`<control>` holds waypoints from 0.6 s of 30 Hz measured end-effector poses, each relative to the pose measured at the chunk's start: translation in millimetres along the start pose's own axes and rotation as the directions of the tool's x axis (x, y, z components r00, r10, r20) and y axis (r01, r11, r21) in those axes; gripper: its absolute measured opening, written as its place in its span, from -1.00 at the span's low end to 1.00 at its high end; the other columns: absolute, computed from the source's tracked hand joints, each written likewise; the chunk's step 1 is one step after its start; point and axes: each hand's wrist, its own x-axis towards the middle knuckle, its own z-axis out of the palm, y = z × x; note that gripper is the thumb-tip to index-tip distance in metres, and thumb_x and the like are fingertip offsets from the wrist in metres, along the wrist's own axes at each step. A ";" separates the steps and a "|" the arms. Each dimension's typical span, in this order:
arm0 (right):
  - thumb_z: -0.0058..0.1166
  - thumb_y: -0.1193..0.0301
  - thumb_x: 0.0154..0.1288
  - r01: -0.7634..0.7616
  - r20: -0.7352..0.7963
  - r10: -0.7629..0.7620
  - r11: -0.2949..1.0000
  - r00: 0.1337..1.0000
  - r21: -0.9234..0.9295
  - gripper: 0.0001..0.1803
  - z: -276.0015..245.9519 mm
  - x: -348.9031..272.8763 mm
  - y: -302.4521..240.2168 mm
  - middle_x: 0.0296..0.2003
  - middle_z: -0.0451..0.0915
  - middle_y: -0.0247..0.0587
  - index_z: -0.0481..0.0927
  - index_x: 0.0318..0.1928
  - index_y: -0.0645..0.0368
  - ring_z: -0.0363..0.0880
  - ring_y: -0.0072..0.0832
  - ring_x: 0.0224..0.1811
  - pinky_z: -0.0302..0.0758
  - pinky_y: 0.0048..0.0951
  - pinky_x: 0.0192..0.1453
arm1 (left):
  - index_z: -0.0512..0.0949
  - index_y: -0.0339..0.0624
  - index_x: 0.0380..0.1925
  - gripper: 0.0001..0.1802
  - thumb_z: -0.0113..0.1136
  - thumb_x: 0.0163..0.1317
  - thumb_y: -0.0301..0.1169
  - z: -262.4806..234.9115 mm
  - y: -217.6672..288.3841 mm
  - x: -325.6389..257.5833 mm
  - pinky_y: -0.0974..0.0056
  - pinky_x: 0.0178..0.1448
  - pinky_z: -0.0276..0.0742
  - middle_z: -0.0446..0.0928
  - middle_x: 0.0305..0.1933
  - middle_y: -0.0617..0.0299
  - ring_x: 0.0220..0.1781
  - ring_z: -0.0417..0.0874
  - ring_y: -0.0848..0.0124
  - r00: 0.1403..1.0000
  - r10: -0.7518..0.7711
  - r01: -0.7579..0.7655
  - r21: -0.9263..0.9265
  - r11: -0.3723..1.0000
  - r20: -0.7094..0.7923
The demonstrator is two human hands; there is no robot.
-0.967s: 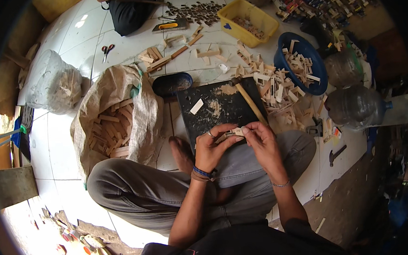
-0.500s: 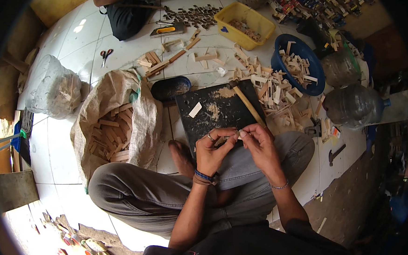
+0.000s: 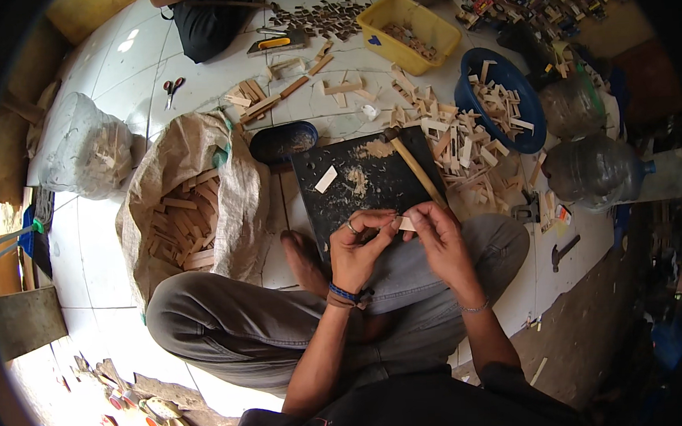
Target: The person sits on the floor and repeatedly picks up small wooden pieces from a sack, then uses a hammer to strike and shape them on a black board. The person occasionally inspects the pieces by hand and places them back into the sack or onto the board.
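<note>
Over my lap, both hands meet at a small pale wooden piece [image 3: 406, 224]. My right hand [image 3: 441, 246] pinches it between thumb and fingers. The curled fingers and thumb of my left hand [image 3: 356, 253] close on its other end, where the fingers partly hide it. Just beyond them lies a black board [image 3: 317, 203] strewn with shavings. A flat pale wooden block [image 3: 326, 179] rests on that board. A hammer with a wooden handle [image 3: 416, 165] lies along the board's right side.
An open woven sack [image 3: 243, 203] of wooden strips stands at left. Beyond the board are a dark oval tray [image 3: 263, 145], a yellow tub [image 3: 443, 39] and a blue basin [image 3: 537, 127]. Loose wooden pieces [image 3: 462, 147] pile up at right, near a small hammer [image 3: 566, 252]. Another person [image 3: 209, 30] sits opposite.
My right hand has shifted slightly, and more of the small wooden piece shows between my fingertips. The left hand stays nearly in place.
</note>
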 end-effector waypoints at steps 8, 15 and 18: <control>0.20 0.20 0.51 0.091 -0.118 -0.371 0.500 0.921 -0.861 -0.59 -35.5 38.3 42.7 -0.07 0.68 0.02 0.52 0.18 0.20 0.68 0.00 -0.10 0.53 -0.03 0.02 | 0.71 -0.29 -0.17 -0.86 0.38 0.30 -0.68 -0.1 0.6 2.0 0.31 0.22 0.66 0.69 0.01 0.09 0.09 0.72 0.39 1.000 0.023 -0.023 0.027 0.999 0.011; 0.00 0.38 0.62 0.107 -0.090 -0.230 0.718 0.969 -0.687 -0.67 -57.8 2.4 -2.4 -0.05 0.67 0.13 0.47 0.24 0.29 0.71 0.04 -0.07 0.60 -0.09 -0.02 | 0.71 -0.29 -0.19 -0.87 0.39 0.29 -0.68 -0.3 -0.3 3.4 0.31 0.20 0.66 0.70 -0.01 0.11 0.07 0.72 0.40 0.999 0.034 -0.034 0.014 0.999 0.014; -0.02 0.47 0.60 0.181 -0.070 -0.280 0.771 0.957 -0.611 -0.59 -61.1 -49.2 -29.6 0.02 0.68 0.17 0.41 0.36 0.30 0.72 0.04 0.04 0.63 -0.14 0.04 | 0.71 -0.30 -0.19 -0.87 0.39 0.29 -0.68 -0.8 -0.9 2.8 0.32 0.18 0.66 0.70 -0.01 0.12 0.05 0.72 0.41 0.999 0.049 -0.049 0.033 0.998 0.006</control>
